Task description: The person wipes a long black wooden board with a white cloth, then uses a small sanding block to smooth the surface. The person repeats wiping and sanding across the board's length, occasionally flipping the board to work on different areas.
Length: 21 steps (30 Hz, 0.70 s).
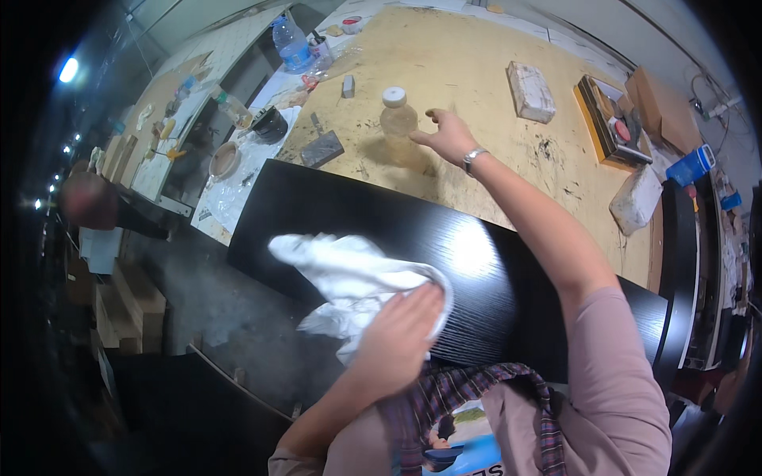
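My left hand [398, 337] presses a crumpled white cloth [349, 274] onto a glossy black wood-grain board [317, 206], its fingers bunched over the near end of the cloth. Part of the cloth is blurred and hangs past the board's near edge. My right arm stretches over the board, and my right hand [448, 139] is beside a clear bottle [398, 120] with a white cap. Thumb and fingers are apart there, next to the bottle's right side and not wrapped round it. Pale yellowish liquid seems to fill the bottle, which stands on the tan worktable [468, 47].
A grey block [321, 149] and a smaller one [348, 86] lie left of the bottle. Farther left are a black tub [270, 124], a bowl [225, 160] and a large water bottle [291, 46]. Wrapped blocks [531, 92] and an open box [611, 123] sit at the right.
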Tool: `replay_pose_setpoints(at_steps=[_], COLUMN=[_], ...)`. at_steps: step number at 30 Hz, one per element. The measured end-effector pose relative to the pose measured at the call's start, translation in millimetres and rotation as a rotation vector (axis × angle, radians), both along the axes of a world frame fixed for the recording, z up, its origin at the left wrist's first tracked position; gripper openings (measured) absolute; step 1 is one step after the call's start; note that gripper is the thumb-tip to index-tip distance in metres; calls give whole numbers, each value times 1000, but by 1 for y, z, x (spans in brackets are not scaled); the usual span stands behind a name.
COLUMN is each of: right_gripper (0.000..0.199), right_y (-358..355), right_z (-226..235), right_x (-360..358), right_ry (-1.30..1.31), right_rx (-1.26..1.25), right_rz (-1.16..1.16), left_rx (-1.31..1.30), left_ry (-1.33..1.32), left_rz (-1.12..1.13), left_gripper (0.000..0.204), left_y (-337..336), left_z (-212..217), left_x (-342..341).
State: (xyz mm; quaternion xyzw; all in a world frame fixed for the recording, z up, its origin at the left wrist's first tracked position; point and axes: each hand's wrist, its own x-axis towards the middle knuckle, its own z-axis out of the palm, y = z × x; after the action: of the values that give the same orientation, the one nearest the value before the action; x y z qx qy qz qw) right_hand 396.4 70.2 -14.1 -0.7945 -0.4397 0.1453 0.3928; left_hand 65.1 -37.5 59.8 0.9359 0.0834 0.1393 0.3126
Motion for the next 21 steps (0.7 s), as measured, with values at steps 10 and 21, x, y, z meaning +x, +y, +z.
replay_pose_setpoints(at_steps=[10,21], right_gripper=[49,53], right_y=[-233,-250], right_z=[25,29], right_x=[20,-3], right_ry=[124,43], right_rx=[-278,-343], right_rz=[117,-28], left_rx=[369,210], left_ry=[160,270], left_rz=[367,394], left_gripper=[51,54], left_y=[15,8], left_z=[-38,-32], left_x=[-13,-46])
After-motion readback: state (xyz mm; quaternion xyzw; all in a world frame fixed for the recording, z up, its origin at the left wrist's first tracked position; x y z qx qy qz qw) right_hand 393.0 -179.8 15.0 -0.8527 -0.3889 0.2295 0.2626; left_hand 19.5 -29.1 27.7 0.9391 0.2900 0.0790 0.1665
